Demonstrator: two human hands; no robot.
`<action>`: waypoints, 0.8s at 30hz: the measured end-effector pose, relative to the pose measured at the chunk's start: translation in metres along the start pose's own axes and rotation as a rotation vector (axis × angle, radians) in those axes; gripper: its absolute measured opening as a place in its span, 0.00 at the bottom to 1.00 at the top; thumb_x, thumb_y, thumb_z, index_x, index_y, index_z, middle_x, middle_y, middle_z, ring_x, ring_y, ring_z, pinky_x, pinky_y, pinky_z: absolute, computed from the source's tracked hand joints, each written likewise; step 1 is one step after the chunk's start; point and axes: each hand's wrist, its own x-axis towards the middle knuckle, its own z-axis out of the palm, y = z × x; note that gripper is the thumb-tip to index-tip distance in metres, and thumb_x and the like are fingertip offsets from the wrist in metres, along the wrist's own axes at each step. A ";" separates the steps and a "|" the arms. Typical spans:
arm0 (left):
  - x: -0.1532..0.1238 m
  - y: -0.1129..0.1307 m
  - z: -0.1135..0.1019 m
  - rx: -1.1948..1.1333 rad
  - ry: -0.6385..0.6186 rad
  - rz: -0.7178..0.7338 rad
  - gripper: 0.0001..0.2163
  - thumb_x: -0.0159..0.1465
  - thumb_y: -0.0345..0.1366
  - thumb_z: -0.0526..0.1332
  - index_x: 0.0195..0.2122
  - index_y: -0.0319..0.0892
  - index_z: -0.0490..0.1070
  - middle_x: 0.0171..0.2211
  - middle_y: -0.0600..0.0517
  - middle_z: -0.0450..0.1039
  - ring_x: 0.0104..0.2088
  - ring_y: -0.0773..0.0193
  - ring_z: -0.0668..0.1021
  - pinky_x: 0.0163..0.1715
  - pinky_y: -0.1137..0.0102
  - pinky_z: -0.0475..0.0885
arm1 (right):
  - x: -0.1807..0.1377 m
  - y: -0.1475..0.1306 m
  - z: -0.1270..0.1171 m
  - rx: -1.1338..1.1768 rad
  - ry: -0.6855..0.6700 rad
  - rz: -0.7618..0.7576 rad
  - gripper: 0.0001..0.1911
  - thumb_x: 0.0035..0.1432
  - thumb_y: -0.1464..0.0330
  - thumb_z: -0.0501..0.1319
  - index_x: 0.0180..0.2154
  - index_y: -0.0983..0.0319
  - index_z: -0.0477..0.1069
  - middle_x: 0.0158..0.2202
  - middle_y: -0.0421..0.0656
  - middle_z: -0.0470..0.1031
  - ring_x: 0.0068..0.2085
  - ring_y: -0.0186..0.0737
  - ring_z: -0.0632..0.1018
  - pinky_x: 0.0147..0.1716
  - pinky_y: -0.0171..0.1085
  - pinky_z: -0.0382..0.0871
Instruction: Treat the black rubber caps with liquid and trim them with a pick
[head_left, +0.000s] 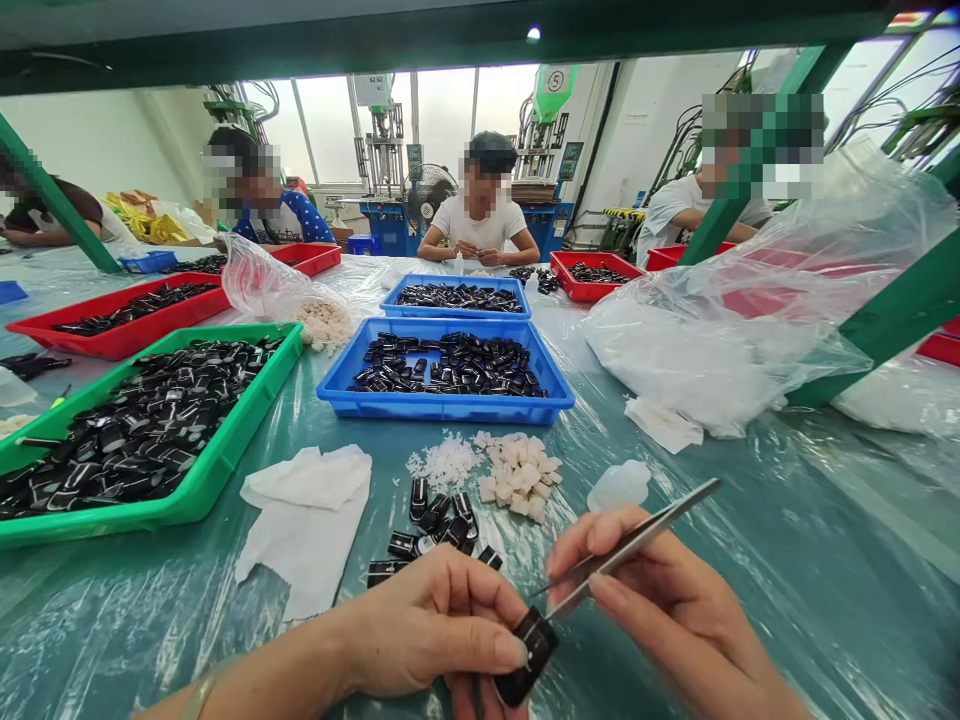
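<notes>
My left hand [442,625] pinches a small glossy black plastic part [531,655] between thumb and fingers, low in the middle of the view. A pair of metal tweezers [637,535] is gripped in my right hand [660,590], its tips pointing down-left at the upper edge of that part. Whether the tips touch it or hold anything I cannot tell. Just beyond my left hand lies a loose heap of similar black parts [435,520]. Behind that heap are a pile of small white translucent bits [446,460] and a pile of cream-coloured chunks [519,475].
Blue trays [442,408], a green tray [202,490] and red trays [112,345] hold many black parts. A white cloth [315,520] lies left of the heap. Clear plastic bags [705,350] stand right, by a green frame post [885,320]. Several people sit across the table.
</notes>
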 end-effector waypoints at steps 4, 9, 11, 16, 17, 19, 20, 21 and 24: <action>0.001 0.001 0.000 0.004 0.006 -0.009 0.14 0.53 0.42 0.64 0.33 0.35 0.72 0.22 0.48 0.74 0.17 0.70 0.75 0.14 0.81 0.65 | -0.001 -0.001 0.001 -0.012 -0.022 -0.050 0.03 0.58 0.66 0.56 0.34 0.57 0.66 0.33 0.41 0.71 0.32 0.35 0.75 0.32 0.33 0.72; 0.001 0.000 -0.001 -0.009 0.008 -0.009 0.14 0.53 0.42 0.64 0.33 0.35 0.72 0.22 0.48 0.74 0.17 0.69 0.75 0.14 0.81 0.66 | -0.003 0.000 -0.004 -0.142 -0.107 -0.144 0.05 0.60 0.70 0.52 0.36 0.55 0.64 0.35 0.41 0.70 0.35 0.36 0.75 0.33 0.33 0.72; 0.001 -0.001 -0.001 -0.020 0.007 -0.006 0.14 0.53 0.42 0.64 0.33 0.35 0.72 0.21 0.48 0.74 0.17 0.69 0.75 0.14 0.81 0.66 | -0.005 0.001 -0.004 -0.189 -0.105 -0.192 0.06 0.61 0.71 0.51 0.38 0.53 0.62 0.35 0.40 0.71 0.36 0.36 0.75 0.34 0.34 0.72; 0.002 -0.003 -0.002 -0.059 0.008 0.017 0.13 0.53 0.40 0.64 0.32 0.34 0.72 0.21 0.47 0.74 0.15 0.70 0.74 0.13 0.81 0.65 | -0.009 0.002 -0.001 -0.295 -0.097 -0.278 0.09 0.60 0.73 0.50 0.39 0.52 0.61 0.37 0.40 0.72 0.37 0.37 0.76 0.37 0.34 0.72; 0.002 -0.003 -0.002 -0.065 0.006 0.021 0.12 0.53 0.40 0.64 0.32 0.34 0.72 0.21 0.47 0.74 0.15 0.69 0.74 0.12 0.82 0.65 | -0.009 0.002 0.000 -0.301 -0.096 -0.282 0.10 0.60 0.73 0.50 0.38 0.52 0.61 0.37 0.40 0.72 0.37 0.37 0.76 0.37 0.34 0.72; 0.003 -0.003 -0.002 -0.081 0.001 0.025 0.12 0.54 0.39 0.63 0.32 0.33 0.72 0.21 0.47 0.74 0.15 0.69 0.74 0.12 0.81 0.66 | -0.009 0.002 0.002 -0.309 -0.088 -0.301 0.11 0.59 0.75 0.51 0.38 0.51 0.62 0.37 0.40 0.72 0.36 0.37 0.77 0.35 0.34 0.73; 0.003 -0.003 -0.002 -0.092 -0.001 0.027 0.12 0.54 0.39 0.63 0.32 0.33 0.72 0.21 0.47 0.74 0.15 0.69 0.74 0.12 0.81 0.66 | -0.009 0.002 0.002 -0.315 -0.082 -0.324 0.11 0.59 0.75 0.51 0.38 0.51 0.62 0.37 0.40 0.72 0.36 0.36 0.77 0.34 0.33 0.73; 0.003 -0.003 -0.002 -0.100 -0.002 0.028 0.12 0.53 0.39 0.63 0.31 0.33 0.72 0.20 0.47 0.74 0.15 0.69 0.74 0.12 0.81 0.66 | -0.009 0.003 0.003 -0.320 -0.077 -0.351 0.12 0.59 0.75 0.52 0.38 0.51 0.62 0.37 0.40 0.72 0.36 0.36 0.77 0.33 0.32 0.73; 0.003 -0.002 -0.002 -0.114 -0.002 0.030 0.12 0.53 0.39 0.64 0.31 0.33 0.72 0.20 0.47 0.74 0.14 0.70 0.73 0.12 0.81 0.66 | -0.009 0.004 0.003 -0.325 -0.063 -0.396 0.12 0.59 0.76 0.51 0.39 0.51 0.61 0.37 0.40 0.72 0.35 0.36 0.77 0.32 0.32 0.73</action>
